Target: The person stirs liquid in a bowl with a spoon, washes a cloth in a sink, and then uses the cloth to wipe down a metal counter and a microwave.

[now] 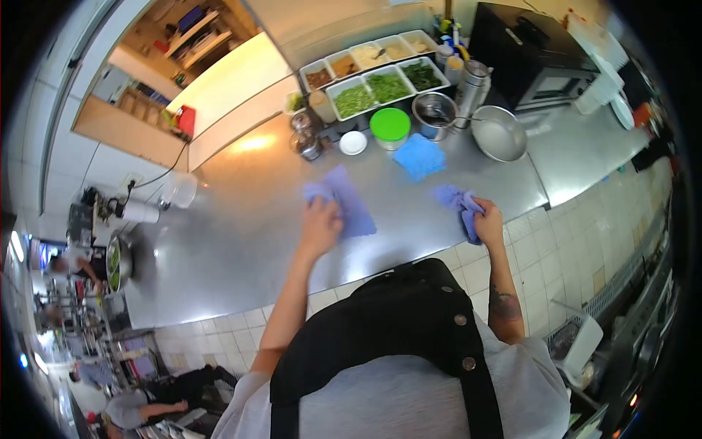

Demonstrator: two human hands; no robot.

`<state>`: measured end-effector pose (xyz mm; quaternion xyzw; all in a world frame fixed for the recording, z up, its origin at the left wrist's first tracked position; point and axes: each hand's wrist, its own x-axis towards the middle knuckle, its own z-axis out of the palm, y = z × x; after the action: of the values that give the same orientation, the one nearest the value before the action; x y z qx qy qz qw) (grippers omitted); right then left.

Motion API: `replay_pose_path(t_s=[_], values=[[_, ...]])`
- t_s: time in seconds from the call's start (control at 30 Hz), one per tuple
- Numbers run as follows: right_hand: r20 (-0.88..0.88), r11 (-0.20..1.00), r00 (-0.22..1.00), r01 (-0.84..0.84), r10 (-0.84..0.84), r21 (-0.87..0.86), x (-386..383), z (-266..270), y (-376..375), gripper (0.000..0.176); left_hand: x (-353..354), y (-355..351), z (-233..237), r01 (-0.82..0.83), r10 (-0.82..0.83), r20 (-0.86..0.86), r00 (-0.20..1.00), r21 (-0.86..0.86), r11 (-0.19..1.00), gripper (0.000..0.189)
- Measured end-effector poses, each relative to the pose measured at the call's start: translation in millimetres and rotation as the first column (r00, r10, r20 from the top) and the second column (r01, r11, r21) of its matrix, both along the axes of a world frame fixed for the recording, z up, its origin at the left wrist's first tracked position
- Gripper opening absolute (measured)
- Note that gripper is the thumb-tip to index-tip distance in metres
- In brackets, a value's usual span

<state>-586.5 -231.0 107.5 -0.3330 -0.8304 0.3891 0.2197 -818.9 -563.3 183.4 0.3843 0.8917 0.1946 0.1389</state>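
Left hand (320, 225) is closed over the near end of a blue cloth (352, 206) spread on the steel worktop (241, 219), and its fingers are hard to make out. At its three o'clock, the right hand (488, 221) grips a crumpled cloth (452, 197), partly hidden by the fingers.

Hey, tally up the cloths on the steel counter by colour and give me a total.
Pale purple-blue cloths: 2 (flat pale cloth under the left hand; bunched pale cloth in the right hand)
Bright blue folded cloth: 1
Total: 3
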Motion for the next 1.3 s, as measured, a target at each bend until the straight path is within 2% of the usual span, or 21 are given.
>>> replay_pose_path(t_s=[0.03,0.1,0.2,0.3,0.4,0.5,0.6,0.7,0.77,0.8,0.87,0.9,0.97,1.0,1.03,1.07,1.1,1.13,1.17,1.2,1.3], values=[[0.009,1.000,1.000,-0.011,0.011,0.006,-0.5,-10.3,-0.7,0.035,9.9,15.1,-22.3,-0.052,0.056,0.041,0.998,-0.088,0.995,0.027],[0.017,1.000,1.000,-0.019,0.019,-0.002,-2.0,-19.2,-6.7,0.034,35.0,42.0,-37.4,-0.063,0.061,-0.017,0.998,-0.242,0.968,0.037],[0.001,0.999,1.000,-0.011,0.011,-0.032,-3.4,-13.8,-8.8,0.033,42.1,60.8,-63.6,-0.078,0.015,-0.275,0.961,-0.219,0.973,0.045],[-0.016,0.999,1.000,-0.026,0.026,-0.042,-1.2,-19.7,-2.8,0.032,22.3,62.2,-58.5,-0.050,-0.012,-0.255,0.967,-0.237,0.970,0.048],[-0.009,0.998,1.000,-0.028,0.028,-0.055,-1.4,-26.6,5.0,0.032,-10.8,51.8,-61.5,0.014,-0.049,-0.230,0.972,-0.152,0.988,0.045],[-0.017,0.997,1.000,-0.020,0.019,-0.072,-4.2,-25.8,6.5,0.030,-42.8,43.1,-71.7,0.048,-0.059,-0.286,0.957,-0.045,0.998,0.044],[-0.039,0.999,0.999,-0.027,0.025,-0.046,-7.7,-21.8,-3.3,0.029,-60.3,36.3,-84.0,-0.036,0.015,-0.276,0.961,-0.072,0.997,0.054],[-0.060,0.997,0.996,-0.065,0.062,-0.038,-18.2,0.6,-15.7,0.029,-66.8,40.9,-51.3,0.003,0.006,-0.147,0.989,0.059,0.998,0.068],[-0.082,0.990,0.991,-0.114,0.106,-0.089,-26.9,21.8,-32.6,0.031,-89.8,36.5,-77.4,-0.057,0.073,-0.064,0.995,0.223,0.973,0.071],[-0.028,0.994,0.998,-0.061,0.064,0.088,-33.4,29.9,-42.9,0.031,-101.8,35.8,-87.6,-0.089,0.099,-0.018,0.995,0.304,0.949,0.072],[0.054,0.896,0.998,0.011,-0.039,0.443,-50.1,49.1,-63.1,0.033,-118.6,39.3,-87.3,-0.097,0.084,0.122,0.989,0.106,0.990,0.066],[0.119,0.858,0.992,-0.028,-0.039,0.512,-61.1,61.3,-77.7,0.034,-124.6,39.3,-86.0,-0.095,0.092,0.187,0.978,0.007,0.995,0.063],[0.233,0.768,0.971,-0.112,-0.050,0.631,-82.6,81.2,-107.7,0.036,-116.9,35.3,-85.4,-0.227,0.220,0.067,0.973,0.114,0.967,0.051],[0.242,0.825,0.953,-0.280,0.180,0.491,-90.4,72.5,-117.0,0.037,-111.8,30.3,-84.6,-0.285,0.289,0.007,0.957,0.176,0.942,0.046],[0.208,0.820,0.891,-0.453,0.403,0.350,-102.8,53.5,-128.3,0.039,-116.2,21.6,-90.6,-0.313,0.312,0.033,0.950,0.106,0.944,0.040],[0.104,0.738,0.782,-0.616,0.614,0.274,-118.9,26.6,-142.7,0.041,-124.6,12.0,-102.0,-0.339,0.337,0.052,0.940,0.042,0.940,0.035],[-0.010,0.608,0.622,-0.762,0.783,0.224,-132.1,10.1,-156.1,0.043,-124.1,0.6,-114.9,-0.369,0.364,0.072,0.929,0.084,0.925,0.031],[0.031,0.529,0.560,-0.799,0.828,0.286,-139.4,14.5,-172.3,0.044,-119.9,-9.4,-123.7,-0.398,0.388,0.097,0.917,0.126,0.909,0.029],[0.081,0.444,0.496,-0.829,0.865,0.339,-147.2,20.4,-188.5,0.045,-116.6,-15.7,-120.5,-0.370,0.359,0.162,0.919,0.041,0.928,0.027],[0.141,0.424,0.492,-0.838,0.859,0.343,-154.1,24.2,-198.4,0.044,-112.8,-21.9,-117.9,-0.332,0.334,0.234,0.913,-0.050,0.942,0.026],[0.341,0.376,0.485,-0.863,0.805,0.338,-170.2,19.2,-215.6,0.040,-112.7,-35.3,-122.8,-0.334,0.332,0.214,0.919,-0.029,0.942,0.020]])
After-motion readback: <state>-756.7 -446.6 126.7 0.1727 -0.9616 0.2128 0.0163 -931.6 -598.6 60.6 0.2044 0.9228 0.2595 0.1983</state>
